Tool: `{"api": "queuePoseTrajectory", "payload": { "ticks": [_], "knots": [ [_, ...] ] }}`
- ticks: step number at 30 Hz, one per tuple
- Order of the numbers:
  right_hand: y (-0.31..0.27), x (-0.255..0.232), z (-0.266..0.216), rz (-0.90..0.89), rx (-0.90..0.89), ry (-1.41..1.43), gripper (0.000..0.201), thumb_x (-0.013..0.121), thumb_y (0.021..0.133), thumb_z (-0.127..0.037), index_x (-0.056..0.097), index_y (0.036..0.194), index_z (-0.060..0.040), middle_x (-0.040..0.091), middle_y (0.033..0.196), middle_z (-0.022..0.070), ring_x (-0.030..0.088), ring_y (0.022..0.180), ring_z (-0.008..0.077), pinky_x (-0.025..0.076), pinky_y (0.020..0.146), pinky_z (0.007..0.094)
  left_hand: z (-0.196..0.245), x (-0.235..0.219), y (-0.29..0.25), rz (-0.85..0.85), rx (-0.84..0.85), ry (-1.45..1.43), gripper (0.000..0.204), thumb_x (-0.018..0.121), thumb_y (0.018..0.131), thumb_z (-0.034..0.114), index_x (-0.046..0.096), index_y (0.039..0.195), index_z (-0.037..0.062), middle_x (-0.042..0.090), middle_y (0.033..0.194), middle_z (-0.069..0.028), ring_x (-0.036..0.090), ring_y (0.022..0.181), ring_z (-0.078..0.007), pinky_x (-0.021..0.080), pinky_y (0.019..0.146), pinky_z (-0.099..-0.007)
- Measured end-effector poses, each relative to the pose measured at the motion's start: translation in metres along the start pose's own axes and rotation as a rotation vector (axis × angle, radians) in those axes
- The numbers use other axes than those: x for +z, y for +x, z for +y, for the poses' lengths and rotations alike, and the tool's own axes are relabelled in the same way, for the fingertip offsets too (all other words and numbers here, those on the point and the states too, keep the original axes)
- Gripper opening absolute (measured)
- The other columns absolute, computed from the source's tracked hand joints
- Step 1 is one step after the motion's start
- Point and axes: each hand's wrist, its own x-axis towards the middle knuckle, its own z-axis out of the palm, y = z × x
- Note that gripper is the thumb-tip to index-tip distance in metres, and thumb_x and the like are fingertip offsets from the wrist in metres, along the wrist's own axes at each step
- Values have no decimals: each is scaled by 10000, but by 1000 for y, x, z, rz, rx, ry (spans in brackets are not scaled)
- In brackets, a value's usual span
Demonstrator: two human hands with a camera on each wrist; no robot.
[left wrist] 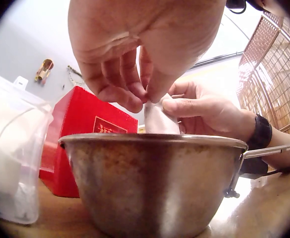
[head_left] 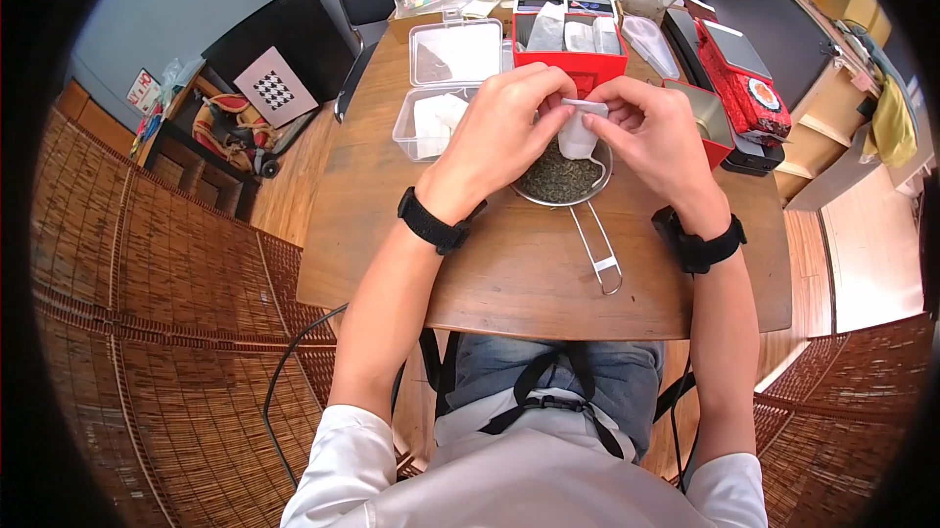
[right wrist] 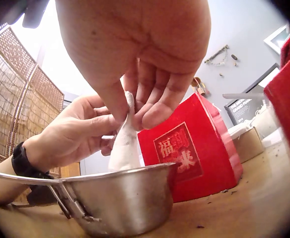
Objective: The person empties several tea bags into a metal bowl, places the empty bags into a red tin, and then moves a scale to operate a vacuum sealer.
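Seemingly, closing the white pouch (head_left: 579, 144) was underway: left fingers (head_left: 551, 125) and right fingers (head_left: 608, 132) pinched its top, a next fold likely needing steadiness.

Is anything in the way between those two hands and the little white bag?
Nothing visible: the left hand and the right hand both already pinch the top of the white bag. The pan sits below and the red box stands beyond, neither between fingers and bag.
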Motion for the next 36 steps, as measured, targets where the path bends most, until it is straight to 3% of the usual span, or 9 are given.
{"api": "queuePoseTrajectory", "payload": {
  "ticks": [3, 6, 9, 11, 18, 20, 24, 26, 36],
  "knots": [
    [1, 0, 3, 24, -2, 0, 144, 762, 814, -46, 666, 895, 25, 692, 721, 95, 655, 624, 145, 535, 604, 277, 2, 1, 1, 43, -11, -5, 140, 730, 850, 54, 646, 945, -5, 683, 822, -91, 637, 693, -192, 504, 604, -303],
    [1, 0, -1, 44, -7, -50, 165, 762, 812, -44, 643, 903, 23, 699, 745, 94, 663, 631, 147, 542, 611, 279, 8, -2, 1, 78, -142, -62, 129, 725, 863, 59, 652, 936, -18, 690, 810, -97, 647, 691, -183, 513, 611, -306],
    [1, 3, 1, 55, -13, -18, 190, 764, 812, -52, 633, 928, 23, 704, 769, 94, 669, 640, 146, 549, 621, 275, 9, -2, 1, -15, -202, -49, 132, 713, 882, 73, 670, 953, -28, 709, 813, -113, 666, 691, -177, 531, 626, -305],
    [1, 4, 2, 44, -28, 8, 195, 762, 812, -51, 634, 940, 24, 708, 785, 93, 672, 647, 143, 552, 626, 269, 11, 1, 1, -27, -197, -153, 152, 695, 874, 69, 685, 972, -46, 715, 846, -184, 698, 744, -288, 557, 700, -363],
    [0, 2, -3, -46, -51, 63, 233, 730, 823, -25, 677, 1044, 23, 737, 863, 89, 684, 693, 113, 558, 655, 244, 9, -1, 0, -24, -237, -125, 154, 686, 881, 83, 697, 964, -46, 726, 860, -189, 713, 753, -291, 561, 714, -363],
    [0, 3, 1, -42, -45, 107, 253, 727, 829, -27, 681, 1072, 23, 743, 878, 89, 688, 709, 110, 558, 664, 240, 5, -1, 0, -26, -236, -96, 145, 700, 899, 84, 704, 983, -35, 736, 814, -114, 692, 700, -154, 558, 668, -294],
    [1, 2, 6, -49, 6, 223, 269, 719, 847, -30, 690, 1108, 31, 755, 919, 94, 701, 758, 105, 556, 683, 233, 5, -3, 0, -33, -245, -83, 134, 701, 896, 76, 708, 968, -37, 737, 814, -113, 686, 702, -137, 555, 665, -290],
    [1, -1, 5, -30, 24, 213, 240, 720, 850, -32, 697, 1080, 34, 755, 903, 98, 703, 759, 105, 557, 680, 235, 8, -4, 1, -14, -257, -137, 141, 679, 880, 89, 709, 939, -35, 719, 823, -187, 700, 706, -288, 541, 666, -363],
    [0, 0, -6, -47, 43, 84, 118, 717, 860, -54, 706, 909, 52, 727, 764, 84, 677, 670, 108, 555, 642, 263, 8, 2, -1, 2, -183, -111, 106, 667, 865, 55, 690, 912, -38, 704, 800, -182, 679, 686, -306, 526, 632, -374]
  ]
}}
